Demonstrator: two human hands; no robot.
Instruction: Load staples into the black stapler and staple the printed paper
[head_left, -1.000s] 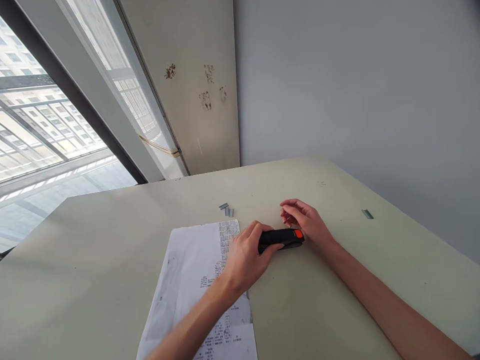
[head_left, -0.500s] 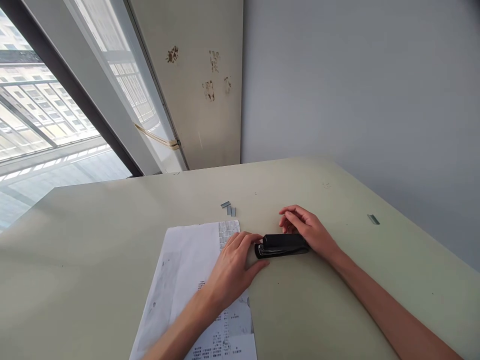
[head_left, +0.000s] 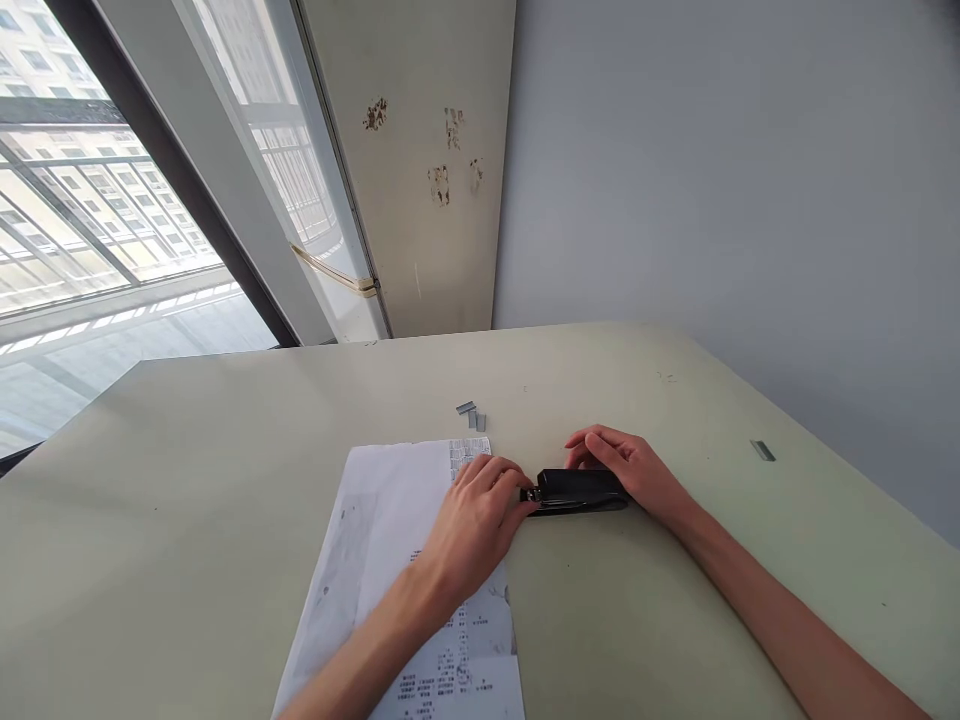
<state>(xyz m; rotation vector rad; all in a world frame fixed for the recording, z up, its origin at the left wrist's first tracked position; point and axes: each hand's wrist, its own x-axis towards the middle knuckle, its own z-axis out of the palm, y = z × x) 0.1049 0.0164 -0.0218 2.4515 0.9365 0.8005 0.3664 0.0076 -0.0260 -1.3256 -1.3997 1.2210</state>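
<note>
A black stapler lies lengthwise on the table, its left end showing metal parts. My left hand is closed at that end, fingertips and thumb pinching it from both sides. Against the stapler's right end rests my right hand, its fingers loosely bent behind the stapler and not wrapped round it. Nothing shows between those fingers. Under my left hand and forearm lies a printed sheet of paper, partly covered by them.
Several short strips of staples lie beyond the paper's top edge. Another staple strip sits near the right edge of the pale table. A grey wall runs along the right, with a window at the left.
My left fingers and thumb have closed on the stapler's left end; before, they were spread apart around it. My right hand stays by the right end. The view has shifted slightly.
</note>
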